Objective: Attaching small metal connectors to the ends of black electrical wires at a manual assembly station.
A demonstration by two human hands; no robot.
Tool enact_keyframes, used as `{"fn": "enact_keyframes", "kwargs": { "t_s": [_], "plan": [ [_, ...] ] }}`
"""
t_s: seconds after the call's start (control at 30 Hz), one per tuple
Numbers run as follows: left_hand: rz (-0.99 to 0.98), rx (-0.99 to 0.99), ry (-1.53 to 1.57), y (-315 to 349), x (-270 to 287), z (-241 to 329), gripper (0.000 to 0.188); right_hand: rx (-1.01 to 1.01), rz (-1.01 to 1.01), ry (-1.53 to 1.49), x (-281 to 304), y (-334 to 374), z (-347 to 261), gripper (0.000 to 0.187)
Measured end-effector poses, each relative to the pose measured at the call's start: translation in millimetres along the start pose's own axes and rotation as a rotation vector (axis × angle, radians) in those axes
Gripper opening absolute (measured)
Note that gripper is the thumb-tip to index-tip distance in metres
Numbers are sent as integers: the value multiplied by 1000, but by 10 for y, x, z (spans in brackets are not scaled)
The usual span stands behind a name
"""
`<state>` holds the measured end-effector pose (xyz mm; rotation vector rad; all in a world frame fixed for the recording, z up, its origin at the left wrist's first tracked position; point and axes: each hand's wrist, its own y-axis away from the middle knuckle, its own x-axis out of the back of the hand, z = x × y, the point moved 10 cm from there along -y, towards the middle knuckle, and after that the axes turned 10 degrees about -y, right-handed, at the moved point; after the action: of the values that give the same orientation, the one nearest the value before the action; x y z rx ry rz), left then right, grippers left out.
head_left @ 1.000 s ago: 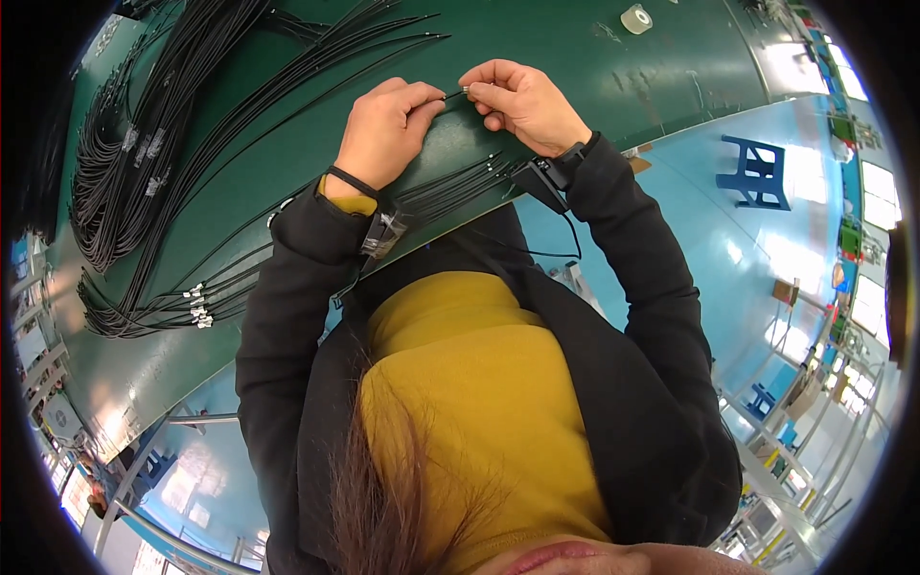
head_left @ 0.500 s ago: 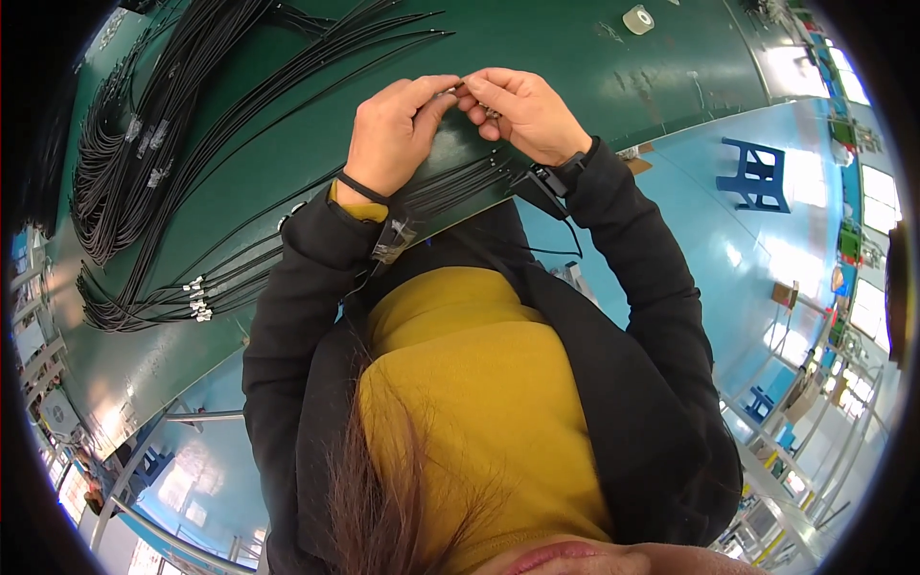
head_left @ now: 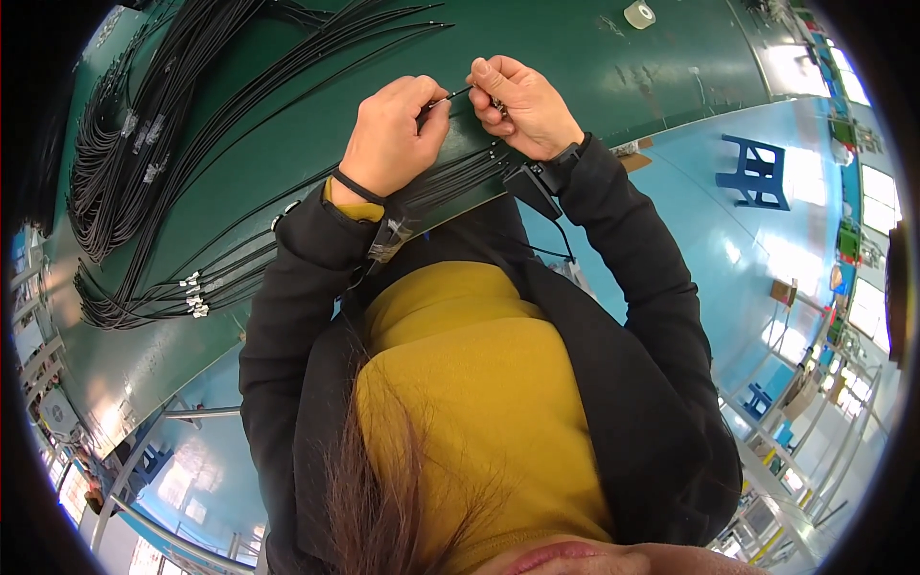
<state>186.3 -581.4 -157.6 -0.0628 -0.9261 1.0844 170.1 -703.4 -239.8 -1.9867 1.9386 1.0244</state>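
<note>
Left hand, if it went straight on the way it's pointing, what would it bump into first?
Most likely the right hand, just ahead of the left hand, with a thin black cable showing in the small gap between them. Depth is hard to judge from this single view.

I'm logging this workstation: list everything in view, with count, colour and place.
Table: one, green, upper half
Cable bundles: strands uncountable, black, mostly table's left
Fittings: several, white, on lower-left cables
Tape roll: one, pale, table's upper right
Stool: one nearby, blue, right
Held cable: one, black, upper centre
Metallic parts: count unclear, silvery, upper centre
Shirt: one, yellow, lower centre
Sleeves: two, black, either side
Left hand: one, bare, pinching held cable
Right hand: one, bare, around metallic parts
</note>
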Motion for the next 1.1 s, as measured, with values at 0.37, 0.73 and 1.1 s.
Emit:
{"fn": "enact_keyframes", "kwargs": {
  "t_s": [0.37, 0.73, 1.1],
  "plan": [
    [-5, -31, -228, 28, -104, 51, 7, 159, 94, 294, -122, 0, 22, 25],
    [72, -16, -148, 39, -80, 6, 10, 290, 78, 501, -68, 67, -208, 16],
    [138, 19, -34, 37, 28, -3, 11, 231, 22, 365, -195, 92, -208, 13]
  ]
}}
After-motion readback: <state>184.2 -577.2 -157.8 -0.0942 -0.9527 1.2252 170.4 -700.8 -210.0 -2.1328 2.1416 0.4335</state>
